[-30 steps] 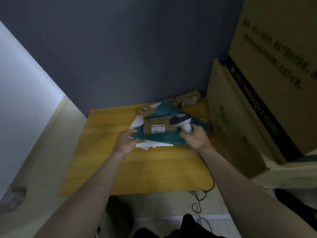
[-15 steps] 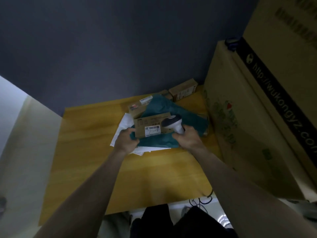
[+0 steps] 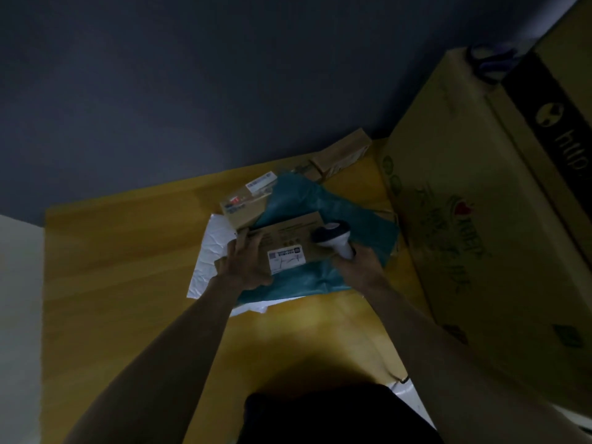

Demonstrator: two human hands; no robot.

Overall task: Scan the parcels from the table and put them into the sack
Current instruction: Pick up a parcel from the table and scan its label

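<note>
The left hand (image 3: 245,265) grasps the cardboard parcel (image 3: 285,241), its long axis running across toward the right hand (image 3: 358,267), which grips the scanner (image 3: 333,240) beside the label (image 3: 286,258).

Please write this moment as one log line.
left hand: holds cardboard parcel | right hand: holds scanner at parcel | teal bag: beneath | sack: unseen
</note>
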